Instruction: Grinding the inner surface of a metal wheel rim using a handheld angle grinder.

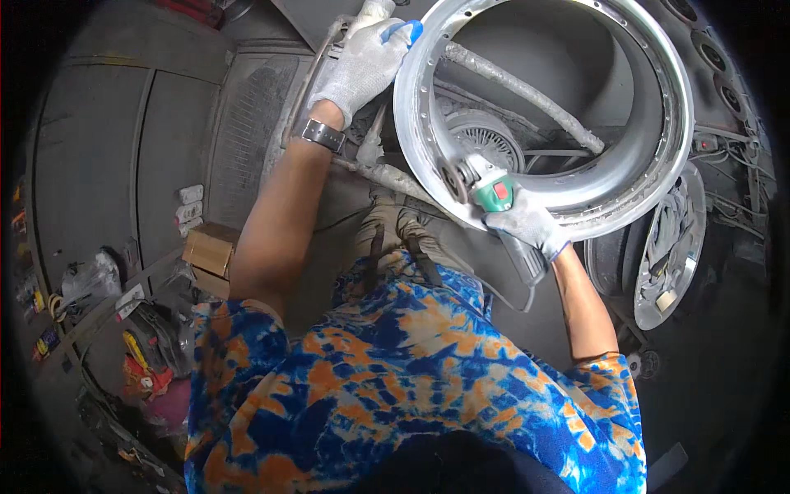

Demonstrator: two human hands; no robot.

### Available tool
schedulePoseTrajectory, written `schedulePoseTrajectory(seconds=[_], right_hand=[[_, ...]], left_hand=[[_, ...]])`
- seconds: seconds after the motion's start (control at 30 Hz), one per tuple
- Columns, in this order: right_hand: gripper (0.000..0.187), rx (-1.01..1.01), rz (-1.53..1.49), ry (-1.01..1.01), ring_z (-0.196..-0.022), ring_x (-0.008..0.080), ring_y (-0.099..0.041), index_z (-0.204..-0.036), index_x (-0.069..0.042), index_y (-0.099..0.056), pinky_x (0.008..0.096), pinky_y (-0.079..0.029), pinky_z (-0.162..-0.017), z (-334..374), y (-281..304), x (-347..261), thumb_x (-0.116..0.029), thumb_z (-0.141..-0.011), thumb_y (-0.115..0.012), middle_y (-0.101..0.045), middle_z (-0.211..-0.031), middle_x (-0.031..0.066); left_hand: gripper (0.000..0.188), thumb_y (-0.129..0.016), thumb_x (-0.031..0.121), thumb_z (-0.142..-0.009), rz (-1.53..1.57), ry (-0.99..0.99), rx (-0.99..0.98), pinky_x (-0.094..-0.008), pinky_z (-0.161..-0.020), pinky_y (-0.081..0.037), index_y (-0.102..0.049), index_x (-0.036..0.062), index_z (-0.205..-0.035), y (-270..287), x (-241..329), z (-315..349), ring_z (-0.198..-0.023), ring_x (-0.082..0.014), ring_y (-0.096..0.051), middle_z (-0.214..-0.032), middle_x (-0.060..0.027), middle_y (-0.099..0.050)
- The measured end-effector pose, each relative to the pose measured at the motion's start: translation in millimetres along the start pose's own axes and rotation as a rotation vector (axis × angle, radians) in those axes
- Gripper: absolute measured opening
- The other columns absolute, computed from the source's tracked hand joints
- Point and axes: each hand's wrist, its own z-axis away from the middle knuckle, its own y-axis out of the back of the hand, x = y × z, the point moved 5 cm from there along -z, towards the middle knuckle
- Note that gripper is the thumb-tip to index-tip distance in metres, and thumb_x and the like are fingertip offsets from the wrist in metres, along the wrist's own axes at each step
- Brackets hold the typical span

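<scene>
Blue-and-orange tie-dye shirt fills the lower head view, both forearms reaching up from it. Gloved left hand is closed on the upper left edge of the rim, a large bare metal wheel ring tilted toward the camera. Gloved right hand is wrapped around a green grinder, whose head touches the rim's lower left lip. Grinding looks underway: that lip is dull and scuffed, most of the ring brighter, so I judge much remains. Another wheel part leans at right; a box sits left.
</scene>
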Motion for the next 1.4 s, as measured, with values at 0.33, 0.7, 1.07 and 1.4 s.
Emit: schedulePoseTrajectory(seconds=[0.33, 0.7, 1.07, 1.4], right_hand=[[0.037, 0.153, -0.415, 0.351, -0.083, 0.0185, -0.068, -0.107, -0.002, -0.07, 0.0341, -0.053, -0.076, -32.3, 0.9, -75.1, -0.036, -0.092, -0.072, -0.072, -0.092, 0.0083], [0.055, 0.221, -0.416, 0.402, -0.107, 0.0256, -0.066, -0.128, -0.002, -0.061, 0.0364, -0.05, -0.097, -44.4, 13.8, -82.8, -0.036, -0.088, -0.075, -0.07, -0.116, 0.0157], [0.066, 0.006, -0.017, 0.142, -0.105, 0.0303, -0.07, -0.126, 0.002, -0.062, 0.0376, -0.053, -0.094, -20.7, -9.0, -17.0, -0.039, -0.077, -0.081, -0.071, -0.115, 0.0204], [0.035, 0.207, -1.275, 0.237, -0.074, 0.0146, -0.066, -0.113, -0.003, -0.068, 0.032, -0.055, -0.068, -60.8, 39.5, -119.3, -0.032, -0.093, -0.073, -0.069, -0.089, 0.0061]], left_hand=[[0.044, -0.059, 0.038, -0.103, 0.003, -0.027, 0.027, -0.034, -0.082, -0.052, -0.069, -0.002, -0.116, 2.3, 3.7, 0.7, -0.085, -0.02, -0.066, -0.093, -0.0141, -0.071], [0.048, -0.057, 0.042, -0.103, -0.07, -0.012, -0.034, -0.0354, -0.088, -0.052, -0.068, 0.0025, -0.128, 1.2, -3.0, -4.1, -0.093, -0.0213, -0.067, -0.111, -0.0163, -0.07], [0.041, -0.055, 0.033, -0.105, 0.011, -0.087, 0.021, -0.0368, -0.093, -0.052, -0.067, 0.0025, -0.128, 1.8, 3.1, 3.5, -0.1, -0.027, -0.07, -0.113, -0.017, -0.073], [0.037, -0.056, 0.027, -0.104, -0.063, -0.123, -0.017, -0.0358, -0.087, -0.053, -0.067, -0.0016, -0.124, 3.1, 2.7, 13.2, -0.093, -0.0244, -0.069, -0.107, -0.0184, -0.073]])
